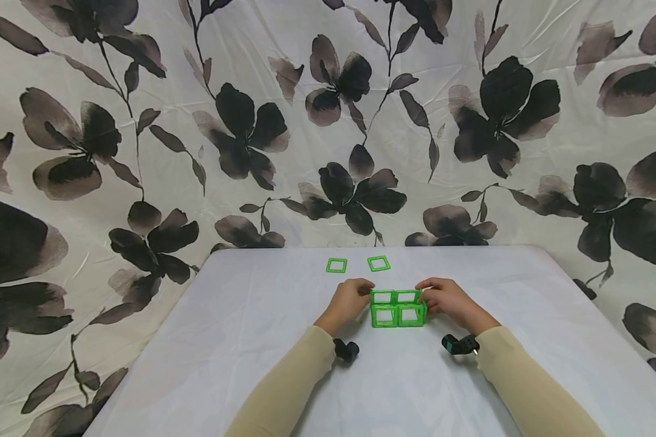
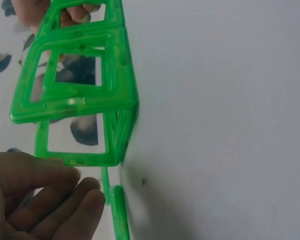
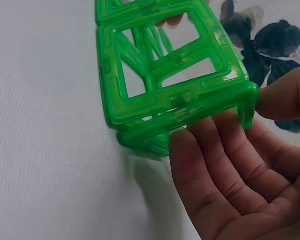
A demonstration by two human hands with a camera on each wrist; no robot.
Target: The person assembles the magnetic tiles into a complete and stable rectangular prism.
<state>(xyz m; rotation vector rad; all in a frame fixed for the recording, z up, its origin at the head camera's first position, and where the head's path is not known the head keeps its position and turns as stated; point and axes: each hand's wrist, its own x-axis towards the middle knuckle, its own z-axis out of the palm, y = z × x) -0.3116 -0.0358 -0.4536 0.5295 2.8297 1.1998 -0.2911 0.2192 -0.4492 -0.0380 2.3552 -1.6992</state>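
In the head view, a box-like structure of clear green magnetic tiles [image 1: 398,315] stands on the table, two square frames wide. At its right end, my right hand [image 1: 449,301] pinches a square magnetic tile [image 3: 210,107] between thumb and fingers. That tile leans slightly out from the structure's edge in the right wrist view. My left hand [image 1: 351,303] is at the far left corner, its bent fingers [image 2: 65,182] right at the lower edge of the end frame in the left wrist view. Nothing shows between those fingers.
Two loose green square tiles, a left one [image 1: 336,260] and a right one [image 1: 379,258], lie behind the structure. The white-covered table [image 1: 208,340] ends at a floral curtain [image 1: 262,73]. Each wrist wears a small black camera [image 1: 346,351].
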